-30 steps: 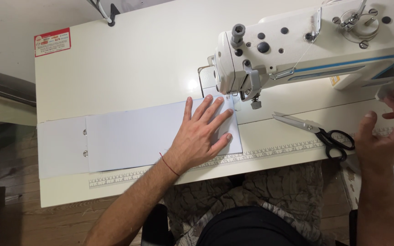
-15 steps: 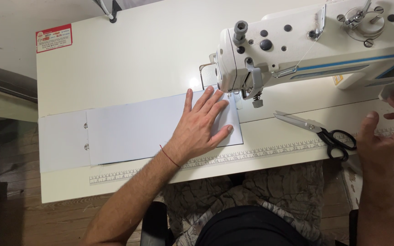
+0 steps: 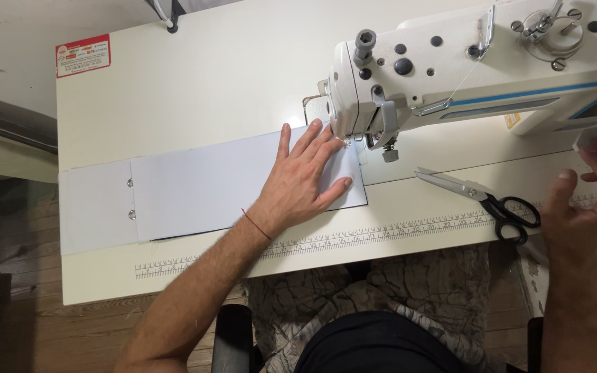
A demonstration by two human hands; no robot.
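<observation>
Flat, fingers spread, left hand point(image 3: 302, 181) pins pale fabric sheet point(image 3: 205, 186) on table point(image 3: 174, 90) beside needle. Right hand point(image 3: 582, 200) loosely curled, holding nothing. I judge sheet light, limp, slippery; press near needle.

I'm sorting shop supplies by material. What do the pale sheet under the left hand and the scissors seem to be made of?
The pale sheet under the left hand looks like thin fabric or paper, matte: it lies flat, with two small metal snaps at its left end; which one is unclear. The scissors show bright, polished steel blades and glossy black handle loops, probably plastic or painted metal.
</observation>
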